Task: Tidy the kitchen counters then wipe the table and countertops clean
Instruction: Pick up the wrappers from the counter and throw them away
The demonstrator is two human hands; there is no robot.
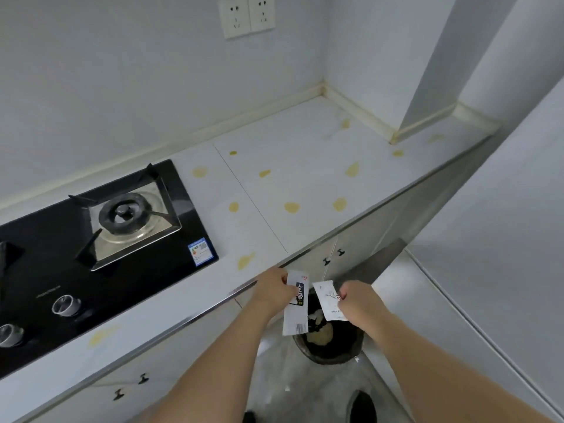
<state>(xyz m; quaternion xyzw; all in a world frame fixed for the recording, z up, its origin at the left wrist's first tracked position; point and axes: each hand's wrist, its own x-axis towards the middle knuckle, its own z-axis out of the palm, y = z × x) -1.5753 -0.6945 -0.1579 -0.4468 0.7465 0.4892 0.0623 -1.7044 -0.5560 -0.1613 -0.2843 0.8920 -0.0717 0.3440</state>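
Note:
My left hand (276, 286) grips a long white packet with a dark label and a barcode (295, 312). A smaller white printed wrapper (328, 300) is pinched by my right hand (355, 296). Both pieces hang just past the counter's front edge, over a black rubbish bin (329, 343) on the floor that holds crumpled waste. The white countertop (305, 154) carries several yellow stains, such as one near the front edge (245, 260).
A black glass gas hob (100, 239) with a burner and two knobs fills the counter's left side. White cabinet doors with dark handles (332, 257) run below. Wall sockets (247, 16) sit above. A pillar (427, 71) juts out at the right.

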